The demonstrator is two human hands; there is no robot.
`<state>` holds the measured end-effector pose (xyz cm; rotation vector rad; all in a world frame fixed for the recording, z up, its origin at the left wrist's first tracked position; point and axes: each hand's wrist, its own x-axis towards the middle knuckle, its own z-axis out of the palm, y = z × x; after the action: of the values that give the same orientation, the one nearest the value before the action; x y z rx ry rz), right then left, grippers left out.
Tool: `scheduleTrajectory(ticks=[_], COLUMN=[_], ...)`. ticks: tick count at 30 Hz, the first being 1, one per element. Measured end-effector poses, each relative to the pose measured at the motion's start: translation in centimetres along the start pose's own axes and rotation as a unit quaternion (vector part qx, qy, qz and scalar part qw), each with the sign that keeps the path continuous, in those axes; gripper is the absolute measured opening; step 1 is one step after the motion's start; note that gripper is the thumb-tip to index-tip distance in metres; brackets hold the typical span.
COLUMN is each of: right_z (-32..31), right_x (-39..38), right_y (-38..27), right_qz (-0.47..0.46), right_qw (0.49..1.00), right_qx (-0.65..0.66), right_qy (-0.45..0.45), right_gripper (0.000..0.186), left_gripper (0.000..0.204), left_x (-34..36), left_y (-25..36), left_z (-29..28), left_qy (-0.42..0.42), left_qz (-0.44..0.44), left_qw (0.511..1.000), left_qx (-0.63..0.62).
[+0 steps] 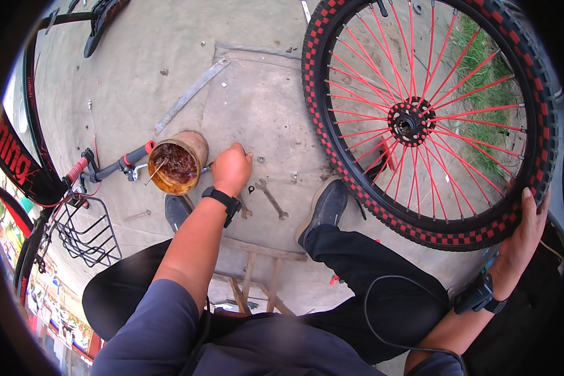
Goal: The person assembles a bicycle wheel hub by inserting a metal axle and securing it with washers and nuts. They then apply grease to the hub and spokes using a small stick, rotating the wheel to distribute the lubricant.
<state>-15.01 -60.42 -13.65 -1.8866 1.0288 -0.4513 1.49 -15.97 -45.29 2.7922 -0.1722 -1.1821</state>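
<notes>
Concrete floor [125, 81]; we see the wheel [412, 116] at right, right hand [522, 233] fingers gripping it; slackening could topple it. Left hand [233, 172] looks closed on a mostly hidden tool [207, 168]; a knock might spill the pot [197, 145].

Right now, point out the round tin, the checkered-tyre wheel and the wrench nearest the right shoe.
Round tin [197, 145], head view: its outer wall.
Checkered-tyre wheel [413, 115], head view: its black hub.
Wrench [272, 199], head view: the middle of its shaft.

One red-spoked wheel [412, 120], one tin [198, 149], two shoes [328, 210] and two hands [232, 170] show.
</notes>
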Motion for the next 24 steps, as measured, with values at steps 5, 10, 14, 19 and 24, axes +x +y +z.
scheduleTrajectory(ticks=[5, 10, 14, 19, 24], right_z=[-0.8, 0.1, 0.0, 0.2, 0.7], right_x=[0.2, -0.2, -0.1, -0.1, -0.3], right_y=[0.3, -0.3, -0.3, -0.5, -0.9], right_qz=[0.003, 0.018, 0.027, 0.028, 0.006], right_qw=[1.0, 1.0, 0.999, 0.999, 1.0], right_qx=[-0.013, 0.002, 0.021, 0.019, 0.008], right_qy=[-0.017, 0.009, 0.009, 0.009, -0.002], right_gripper=[0.05, 0.055, 0.057, 0.057, 0.055], left_gripper=[0.026, 0.023, 0.024, 0.024, 0.019], left_x=[0.0, 0.2, 0.3, 1.2, -1.6], left_y=[-0.1, -0.2, -0.8, -1.3, 9.8], left_z=[0.5, 1.0, 1.6, 2.8, -2.2], left_qy=[0.009, 0.01, 0.04, 0.086, -0.139], left_qz=[-0.003, 0.0, 0.016, 0.08, 0.073], left_qw=[1.0, 1.0, 0.999, 0.985, 0.831], left_qx=[-0.005, -0.014, -0.028, -0.127, -0.533])
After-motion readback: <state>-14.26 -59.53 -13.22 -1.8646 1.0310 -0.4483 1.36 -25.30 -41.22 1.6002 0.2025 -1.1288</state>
